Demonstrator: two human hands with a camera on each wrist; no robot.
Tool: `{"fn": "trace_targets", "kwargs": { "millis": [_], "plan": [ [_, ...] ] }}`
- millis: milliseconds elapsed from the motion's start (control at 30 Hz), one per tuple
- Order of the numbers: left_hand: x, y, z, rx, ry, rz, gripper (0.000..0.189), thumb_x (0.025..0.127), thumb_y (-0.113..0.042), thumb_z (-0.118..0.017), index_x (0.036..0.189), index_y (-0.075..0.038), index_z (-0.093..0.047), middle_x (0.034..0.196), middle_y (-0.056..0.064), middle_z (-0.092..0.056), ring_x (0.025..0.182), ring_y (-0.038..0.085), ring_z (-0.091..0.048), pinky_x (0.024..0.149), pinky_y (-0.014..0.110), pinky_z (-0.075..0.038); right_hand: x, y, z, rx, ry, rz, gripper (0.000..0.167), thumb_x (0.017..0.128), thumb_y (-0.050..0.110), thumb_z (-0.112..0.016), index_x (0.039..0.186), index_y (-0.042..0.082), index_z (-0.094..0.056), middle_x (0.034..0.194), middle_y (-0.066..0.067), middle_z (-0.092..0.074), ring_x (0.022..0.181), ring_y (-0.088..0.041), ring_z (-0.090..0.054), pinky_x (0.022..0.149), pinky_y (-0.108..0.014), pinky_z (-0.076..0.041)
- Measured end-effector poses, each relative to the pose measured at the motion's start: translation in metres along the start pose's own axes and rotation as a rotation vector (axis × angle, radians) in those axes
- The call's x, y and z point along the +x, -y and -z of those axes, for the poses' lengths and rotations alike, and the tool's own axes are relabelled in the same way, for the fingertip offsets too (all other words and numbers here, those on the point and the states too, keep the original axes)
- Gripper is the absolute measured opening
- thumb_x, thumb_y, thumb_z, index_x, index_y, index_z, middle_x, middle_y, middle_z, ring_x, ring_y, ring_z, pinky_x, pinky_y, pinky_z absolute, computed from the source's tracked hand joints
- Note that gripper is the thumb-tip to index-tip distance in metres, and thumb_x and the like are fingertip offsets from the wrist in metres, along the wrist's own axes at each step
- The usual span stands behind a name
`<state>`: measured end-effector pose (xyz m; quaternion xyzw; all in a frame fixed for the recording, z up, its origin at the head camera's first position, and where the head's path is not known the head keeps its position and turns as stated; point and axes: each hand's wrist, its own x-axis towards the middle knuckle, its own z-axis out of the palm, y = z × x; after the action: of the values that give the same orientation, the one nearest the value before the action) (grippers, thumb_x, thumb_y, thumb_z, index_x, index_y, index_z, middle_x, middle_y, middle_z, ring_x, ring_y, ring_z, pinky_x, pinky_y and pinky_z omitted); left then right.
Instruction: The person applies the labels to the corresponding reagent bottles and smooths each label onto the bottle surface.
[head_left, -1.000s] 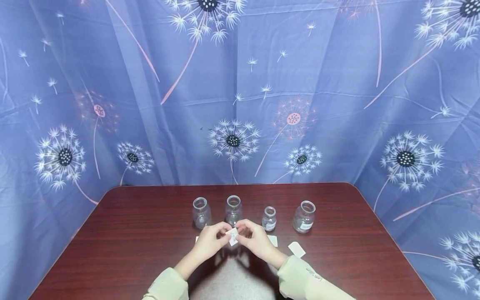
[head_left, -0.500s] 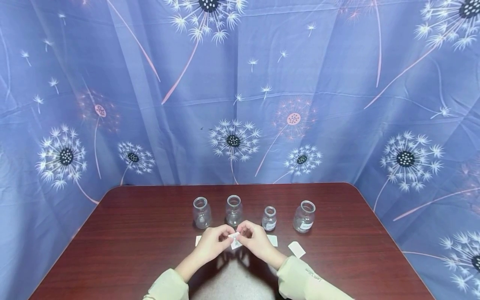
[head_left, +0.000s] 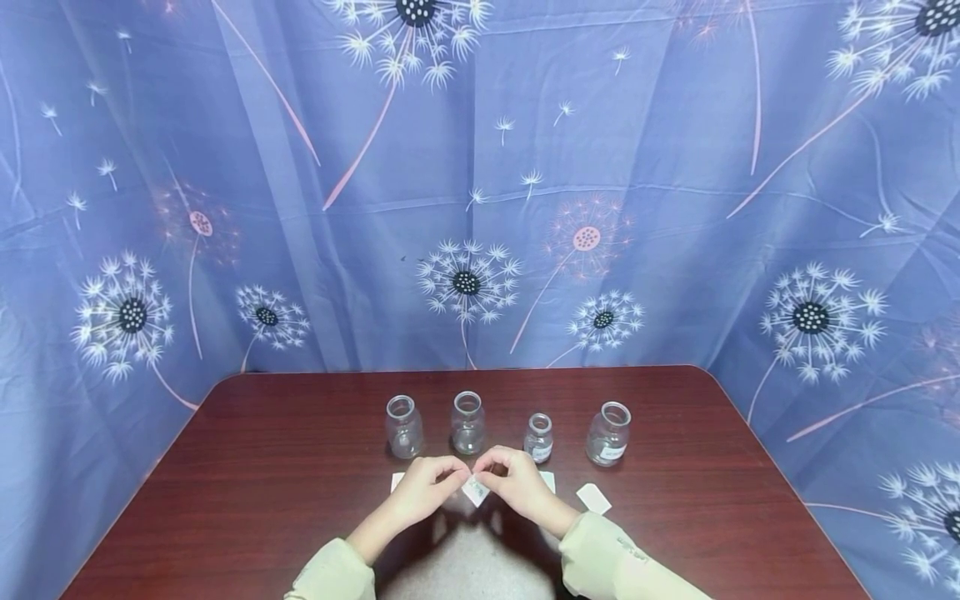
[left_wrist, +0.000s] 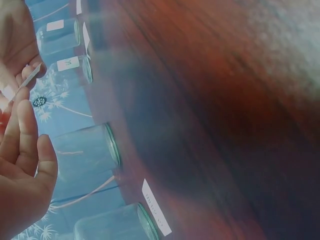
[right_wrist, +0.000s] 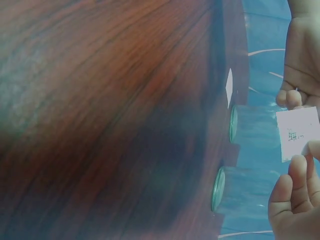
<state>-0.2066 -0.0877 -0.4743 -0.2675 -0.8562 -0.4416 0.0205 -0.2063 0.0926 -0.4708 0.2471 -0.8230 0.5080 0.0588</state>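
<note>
Both hands meet in front of the second jar from the left. Between them is a small white paper label (head_left: 476, 492) with handwriting on it, its corner pointing down in the head view. My left hand (head_left: 422, 490) and my right hand (head_left: 521, 490) each pinch it near its upper edge between thumb and fingers. In the right wrist view, the written face of the label (right_wrist: 296, 131) shows above the right fingers (right_wrist: 298, 170). From the left wrist, the label (left_wrist: 31, 76) appears nearly edge-on. The nearest glass jar (head_left: 468, 429) stands upright, open-mouthed and unlabelled.
Another bare glass jar (head_left: 405, 433) stands at left. To the right are a small labelled jar (head_left: 538, 442) and a larger labelled jar (head_left: 608, 437). White paper pieces (head_left: 594, 498) lie on the dark red table (head_left: 262, 500); a patterned blue cloth (head_left: 360, 275) hangs behind.
The label has been turned and lowered slightly, so one corner now points down. Both hands have shifted a little toward the person; the jars and other paper pieces have not moved.
</note>
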Motion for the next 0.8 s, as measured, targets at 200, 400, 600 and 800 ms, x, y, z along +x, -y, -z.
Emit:
{"fn": "trace_targets", "kwargs": {
  "millis": [200,400,600,800],
  "plan": [
    [0.001,-0.002,0.001,-0.023,0.055,0.039,0.015,0.085,-0.02,-0.054,0.077,-0.013,-0.065,0.061,0.0,-0.063,0.053,-0.004,-0.051,0.051,0.016,-0.042,-0.004,0.023,0.007,0.031,0.013,0.04,0.007,0.069,-0.008,-0.062,0.073,-0.003,-0.063,0.068,-0.014,-0.06,0.059,0.0,-0.047,0.053,-0.016,-0.041],
    [0.001,-0.004,0.002,-0.072,0.093,0.07,0.014,0.083,-0.015,-0.056,0.074,-0.009,-0.064,0.059,0.009,-0.062,0.051,-0.001,-0.05,0.051,0.016,-0.041,-0.005,0.013,0.002,0.011,0.014,0.07,0.008,0.07,-0.005,-0.064,0.074,0.002,-0.064,0.069,-0.01,-0.06,0.059,0.0,-0.047,0.052,-0.016,-0.041],
    [-0.001,-0.018,0.006,-0.115,0.115,0.124,0.014,0.084,-0.009,-0.053,0.079,-0.001,-0.065,0.062,0.019,-0.062,0.054,0.007,-0.054,0.053,0.015,-0.04,-0.005,0.0,-0.002,0.016,0.011,0.091,0.008,0.07,0.0,-0.065,0.074,0.007,-0.064,0.068,-0.005,-0.06,0.059,0.004,-0.046,0.052,-0.017,-0.042],
    [-0.003,-0.041,0.017,-0.164,0.137,0.139,0.017,0.085,-0.007,-0.051,0.081,0.004,-0.063,0.065,0.026,-0.059,0.053,-0.003,-0.048,0.055,0.015,-0.039,-0.005,0.0,-0.003,0.008,0.003,0.083,0.01,0.069,-0.002,-0.065,0.072,0.008,-0.063,0.069,-0.005,-0.06,0.058,0.004,-0.045,0.052,-0.016,-0.042]
  ]
}}
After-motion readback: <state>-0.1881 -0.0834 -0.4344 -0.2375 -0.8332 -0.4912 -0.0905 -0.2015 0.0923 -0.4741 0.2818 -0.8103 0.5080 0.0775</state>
